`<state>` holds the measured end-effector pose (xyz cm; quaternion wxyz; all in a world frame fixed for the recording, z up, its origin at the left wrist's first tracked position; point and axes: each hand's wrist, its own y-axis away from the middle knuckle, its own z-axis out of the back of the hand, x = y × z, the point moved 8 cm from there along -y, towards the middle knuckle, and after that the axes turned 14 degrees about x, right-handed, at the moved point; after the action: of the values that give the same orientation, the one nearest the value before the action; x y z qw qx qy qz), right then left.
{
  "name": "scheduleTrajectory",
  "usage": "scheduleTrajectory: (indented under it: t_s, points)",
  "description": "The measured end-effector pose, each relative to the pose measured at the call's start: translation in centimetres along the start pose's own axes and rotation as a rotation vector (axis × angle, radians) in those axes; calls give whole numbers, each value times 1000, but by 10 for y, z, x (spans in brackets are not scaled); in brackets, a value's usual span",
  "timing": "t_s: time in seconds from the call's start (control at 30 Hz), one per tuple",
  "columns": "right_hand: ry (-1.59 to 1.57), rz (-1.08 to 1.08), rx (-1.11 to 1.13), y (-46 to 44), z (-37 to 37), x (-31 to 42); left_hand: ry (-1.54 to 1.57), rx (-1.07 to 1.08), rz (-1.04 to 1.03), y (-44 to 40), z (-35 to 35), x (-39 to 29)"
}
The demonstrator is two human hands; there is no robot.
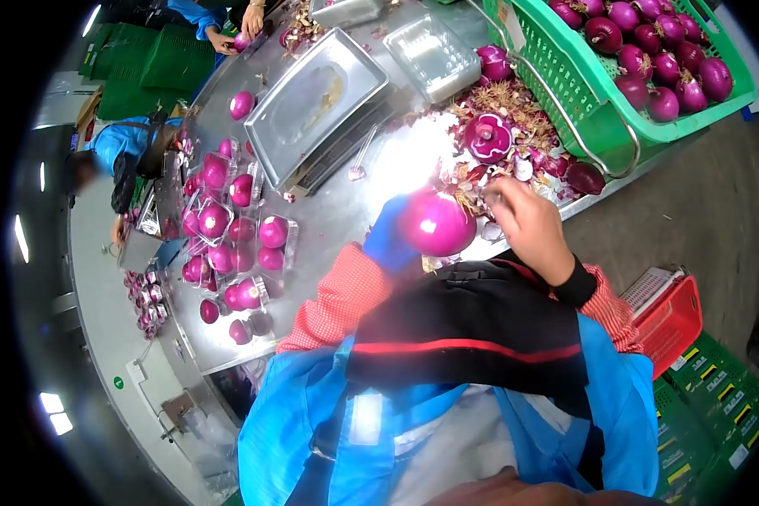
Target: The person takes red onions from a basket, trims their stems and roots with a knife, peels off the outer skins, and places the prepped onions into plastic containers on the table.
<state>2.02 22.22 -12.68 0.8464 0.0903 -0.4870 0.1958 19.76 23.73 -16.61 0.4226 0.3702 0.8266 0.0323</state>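
Note:
My left hand (390,236), in a blue glove, holds a large peeled purple onion (437,223) over the metal table's near edge. Close to the onion's right side is my bare right hand (527,223), its fingers curled together at the root end; whatever lies between the fingertips is too small to make out. Just beyond my hands, a partly peeled onion (488,137) rests among loose skins and root trimmings (523,105). A dark red onion (584,178) lies near the table edge to the right.
A green crate (565,84) of onions stands at the upper right. A scale with a metal tray (316,105) and stacked clear trays (430,55) are farther back. Packed onions (213,221) lie at left. Other people work at the far side; a red basket (670,325) is at right.

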Motion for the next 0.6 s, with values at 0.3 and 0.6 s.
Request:
scheduleTrajectory:
  t_s: [0.3, 0.6]
  points:
    - [381, 122, 77, 22, -16, 26, -129, 210, -88, 14, -29, -6]
    - [367, 150, -54, 47, -32, -10, 21, 222, -12, 35, -7, 31]
